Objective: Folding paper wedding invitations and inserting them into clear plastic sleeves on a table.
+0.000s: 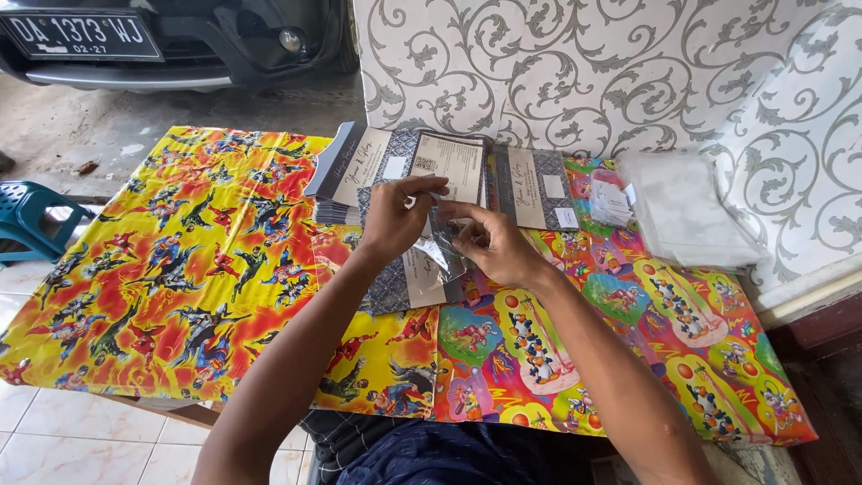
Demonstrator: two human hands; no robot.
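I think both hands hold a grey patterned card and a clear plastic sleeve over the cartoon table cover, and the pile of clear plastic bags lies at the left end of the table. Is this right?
Not quite. The head view shows the pile of clear plastic bags at the right end of the table, against the wall. The rest stands: the left hand and right hand hold a grey patterned card and clear plastic sleeve over the cartoon table cover.

Both forearms are bare, with no sleeves, watch, bracelet or rings showing on the left hand (392,218) or the right hand (495,245). At the lower edge of the view the person wears a dark navy garment (449,454) with fine stripes. Beside it lies dark cloth with a pale checked pattern (337,436).
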